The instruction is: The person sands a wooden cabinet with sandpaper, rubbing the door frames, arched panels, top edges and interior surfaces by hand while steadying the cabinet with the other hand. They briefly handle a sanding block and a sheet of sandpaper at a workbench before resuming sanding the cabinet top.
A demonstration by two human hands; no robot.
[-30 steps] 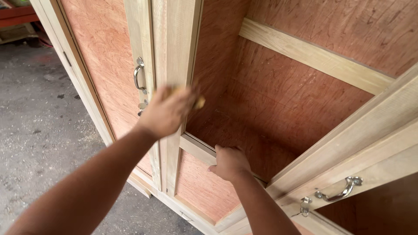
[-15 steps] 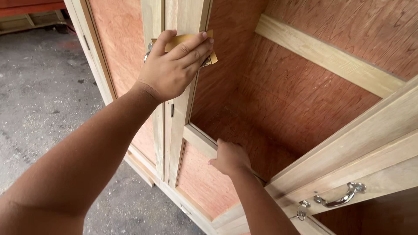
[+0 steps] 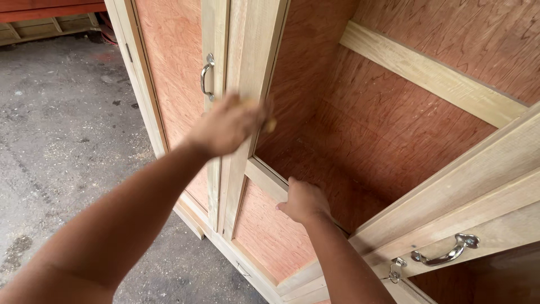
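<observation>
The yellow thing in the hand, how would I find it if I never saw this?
Start at the big wooden cabinet with reddish panels. Follow its pale upright post between the closed door and the open side down to the left hand. The sandpaper peeks out from under it, blurred, the only yellowish bit against the reddish panel.

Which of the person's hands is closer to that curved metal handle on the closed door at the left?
Left. The left hand presses on the upright post just right of the metal handle; the right hand grips the lower rail, farther away.
</observation>
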